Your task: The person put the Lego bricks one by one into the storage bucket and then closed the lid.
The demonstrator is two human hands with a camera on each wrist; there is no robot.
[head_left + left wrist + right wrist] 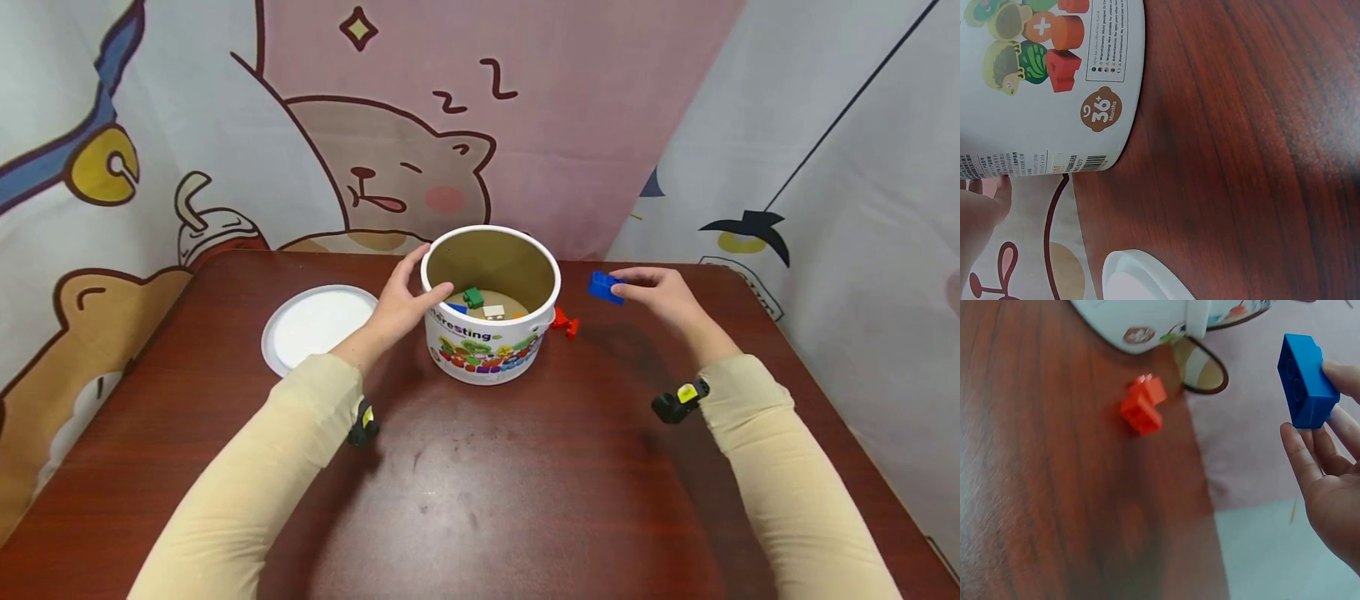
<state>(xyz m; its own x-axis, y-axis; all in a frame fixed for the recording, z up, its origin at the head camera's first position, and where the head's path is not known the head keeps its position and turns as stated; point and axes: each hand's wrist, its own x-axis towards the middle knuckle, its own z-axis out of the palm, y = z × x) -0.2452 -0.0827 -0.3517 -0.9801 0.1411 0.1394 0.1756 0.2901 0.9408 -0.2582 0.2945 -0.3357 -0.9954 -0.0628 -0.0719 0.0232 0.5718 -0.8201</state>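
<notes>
Blue brick (602,286) in hand, right of the tub (483,354)

So the right hand (662,298) has it pinched between thumb and fingers, up off the table (525,467). Left hand (397,304) grips the tub's rim. Red bricks (560,318) sit just beside the tub, lid (318,325) on its left.

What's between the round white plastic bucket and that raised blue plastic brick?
In the head view, red plastic blocks lie on the reddish-brown table between the bucket and the blue brick, lower in the picture than the brick.
</notes>
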